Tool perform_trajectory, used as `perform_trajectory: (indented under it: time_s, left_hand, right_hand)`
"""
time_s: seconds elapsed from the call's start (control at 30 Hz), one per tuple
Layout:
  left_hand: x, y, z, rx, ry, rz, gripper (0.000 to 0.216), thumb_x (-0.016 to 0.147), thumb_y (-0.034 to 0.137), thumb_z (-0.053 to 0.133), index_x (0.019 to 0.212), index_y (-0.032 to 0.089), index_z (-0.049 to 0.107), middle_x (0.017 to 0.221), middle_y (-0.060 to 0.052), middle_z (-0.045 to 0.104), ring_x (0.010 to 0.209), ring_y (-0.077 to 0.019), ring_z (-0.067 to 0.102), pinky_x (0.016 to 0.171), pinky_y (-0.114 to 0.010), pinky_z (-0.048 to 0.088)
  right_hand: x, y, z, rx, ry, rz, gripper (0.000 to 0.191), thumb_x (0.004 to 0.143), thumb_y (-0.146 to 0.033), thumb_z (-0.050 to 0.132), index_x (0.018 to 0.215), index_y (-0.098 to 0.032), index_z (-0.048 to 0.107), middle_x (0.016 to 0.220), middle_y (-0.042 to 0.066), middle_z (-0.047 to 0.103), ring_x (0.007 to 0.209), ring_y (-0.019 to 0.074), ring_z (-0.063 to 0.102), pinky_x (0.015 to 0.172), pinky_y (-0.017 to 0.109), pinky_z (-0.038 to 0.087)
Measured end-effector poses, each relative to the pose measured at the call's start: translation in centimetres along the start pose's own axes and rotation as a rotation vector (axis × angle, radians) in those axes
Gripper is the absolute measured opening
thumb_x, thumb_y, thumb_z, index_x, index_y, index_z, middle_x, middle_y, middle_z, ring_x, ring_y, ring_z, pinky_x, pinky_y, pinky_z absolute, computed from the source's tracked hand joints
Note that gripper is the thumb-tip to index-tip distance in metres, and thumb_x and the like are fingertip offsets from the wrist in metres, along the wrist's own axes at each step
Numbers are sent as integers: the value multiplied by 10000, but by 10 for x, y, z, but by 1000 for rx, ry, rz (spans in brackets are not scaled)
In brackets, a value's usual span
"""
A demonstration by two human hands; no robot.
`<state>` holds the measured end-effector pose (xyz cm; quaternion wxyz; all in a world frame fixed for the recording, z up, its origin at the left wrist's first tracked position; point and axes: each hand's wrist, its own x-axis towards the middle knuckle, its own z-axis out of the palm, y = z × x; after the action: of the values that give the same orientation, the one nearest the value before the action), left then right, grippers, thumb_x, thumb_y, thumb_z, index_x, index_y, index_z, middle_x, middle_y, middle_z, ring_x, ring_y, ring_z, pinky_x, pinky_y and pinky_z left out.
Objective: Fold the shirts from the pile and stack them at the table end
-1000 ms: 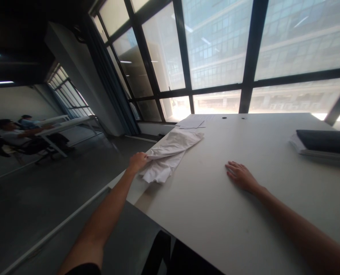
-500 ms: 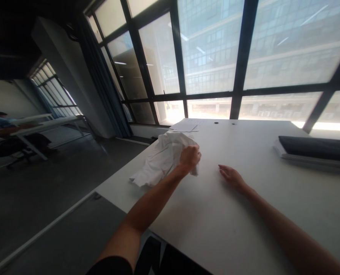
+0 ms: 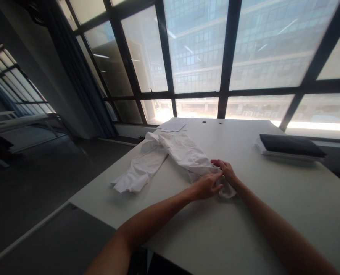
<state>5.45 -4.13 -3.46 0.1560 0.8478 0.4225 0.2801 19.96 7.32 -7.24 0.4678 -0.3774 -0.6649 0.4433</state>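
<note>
A white cloth garment [image 3: 184, 151] lies rumpled on the table, spread into two long parts like trouser legs. One part [image 3: 141, 170] points toward the table's left edge, the other toward my hands. At the end of that right part, my left hand [image 3: 206, 187] has its fingers on the cloth from the near side, thumb below. Against it, my right hand [image 3: 227, 170] grips the same end from the right, its fingers bent over the fabric. Some loose cloth [image 3: 227, 191] hangs out beneath the two hands, which touch or nearly touch.
The white table [image 3: 273, 214] reaches to the large windows. Sheets of paper [image 3: 172, 125] lie at its far left, beyond the garment. A dark folder [image 3: 291, 145] rests on a white stack at the right. A blue curtain [image 3: 75, 76] hangs at the left.
My left hand has moved right with part of the garment, which was bunched and is now spread into two parts. My right hand, empty before, has come onto the cloth. The view has turned right.
</note>
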Motion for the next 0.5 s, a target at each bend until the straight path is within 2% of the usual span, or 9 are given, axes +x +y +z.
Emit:
perform_trajectory:
  time_s: [0.1, 0.17, 0.3, 0.4, 0.5]
  left_hand:
    - [-11, -20, -20, 8, 65, 60, 340, 984, 232, 533, 1307, 210, 637, 1290, -83, 687, 1183, -219, 643, 1062, -351, 487]
    - [-14, -39, -38, 83, 196, -2, 294, 977, 187, 511, 1209, 210, 689, 1221, -73, 714, 1149, -210, 652, 1062, -349, 485]
    - [-19, -86, -78, 288, 482, -298, 309, 953, 124, 475, 1156, 166, 704, 1157, -95, 730, 1138, -215, 650, 1081, -350, 468]
    - [-30, -120, -100, 418, 518, -558, 351, 921, 99, 487, 1213, 143, 678, 1245, -121, 701, 1178, -234, 638, 1096, -360, 452]
    - [-41, -143, -108, 465, 509, -697, 401, 924, 109, 474, 1290, 161, 630, 1308, -125, 665, 1229, -243, 611, 1099, -365, 450]
  right_hand:
    - [-2, -1, -1, -76, -40, -59, 566, 908, -641, 478, 1065, -187, 777, 1131, 129, 767, 1090, 299, 698, 999, 471, 523]
    - [-7, -7, 0, -203, -95, -134, 525, 917, -600, 497, 1096, -186, 766, 1203, 137, 734, 1142, 296, 667, 1009, 461, 512]
    - [-25, -36, 8, -704, -208, -315, 408, 919, -515, 586, 1183, -239, 730, 1409, 118, 599, 1313, 295, 521, 1096, 465, 428]
    - [-42, -58, 23, -994, -222, -372, 436, 894, -478, 655, 1254, -234, 674, 1475, 130, 532, 1345, 330, 463, 1088, 485, 416]
    - [-54, -66, 37, -1087, -242, -300, 281, 918, -310, 613, 1181, -230, 672, 1333, 130, 630, 1225, 310, 557, 1021, 426, 454]
